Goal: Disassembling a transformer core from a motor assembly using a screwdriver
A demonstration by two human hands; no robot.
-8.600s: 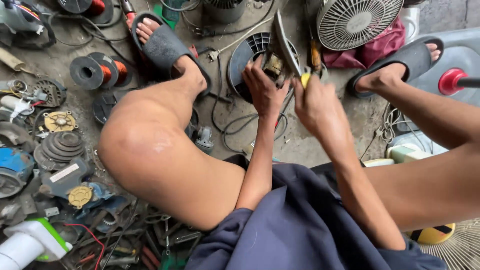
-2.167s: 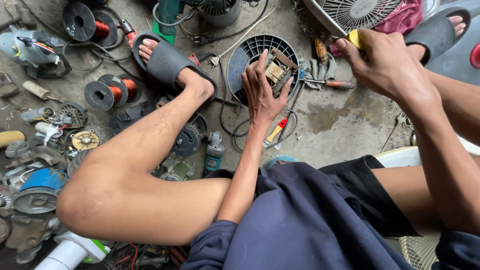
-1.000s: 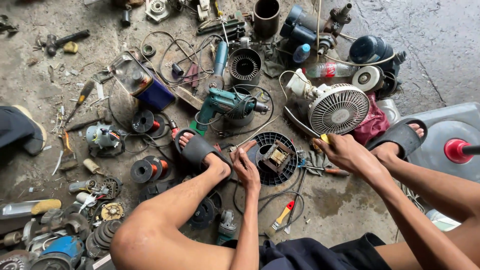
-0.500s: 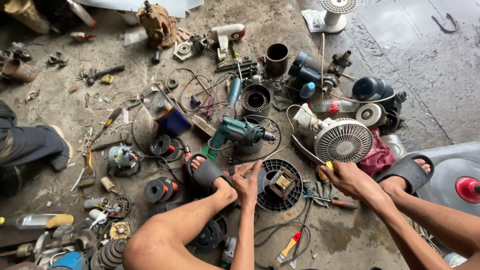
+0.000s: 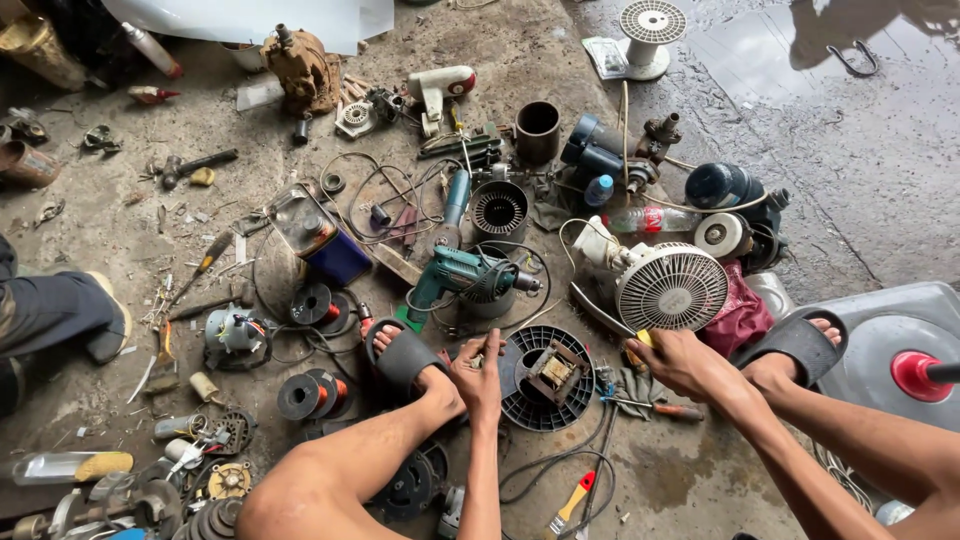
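Note:
I sit on a concrete floor with both legs stretched out among scattered parts. My left hand (image 5: 480, 372) rests on the left rim of a round black fan grille (image 5: 520, 405) lying flat, with a small transformer (image 5: 555, 373) on it. My right hand (image 5: 682, 362) is closed around a yellow-handled tool (image 5: 643, 339), just below a small white fan (image 5: 671, 287). An orange-handled screwdriver (image 5: 665, 408) lies beneath that hand.
A teal power drill (image 5: 455, 275), copper wire spools (image 5: 312, 302), a blue can (image 5: 320, 242), pump motors (image 5: 600, 155), a plastic bottle (image 5: 645, 218) and cables crowd the floor ahead. A grey lid with a red knob (image 5: 915, 372) lies right. Another person's shoe (image 5: 105, 320) is at left. Wet floor lies far right.
The view has risen and pulled back, showing more of the floor ahead. My right hand has lowered from the fan to the floor; my left hand stays at the grille.

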